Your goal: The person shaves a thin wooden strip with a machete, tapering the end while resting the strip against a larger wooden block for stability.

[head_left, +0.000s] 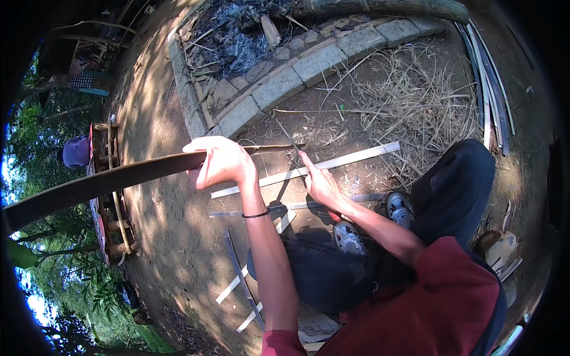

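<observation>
My left hand (225,163) is closed around a long, dark bamboo strip (119,183), which runs out past the left edge of the view. The strip's narrower end (276,148) points right, toward my other hand. My right hand (323,188) grips a knife (288,135), its thin blade slanting up and left across that end. The index finger lies stretched along the knife; the handle is mostly hidden in the fist, and a bit of red (334,215) shows below it. Blade and strip appear to touch. A pale split strip (350,157) lies on the ground beneath.
A stone-edged fire pit (279,89) with ash and a log (386,7) lies ahead. Dry shavings (415,101) heap up at the right, beside long strips (490,83). More strips (240,273) lie by my legs. A bamboo bench (113,196) stands at the left.
</observation>
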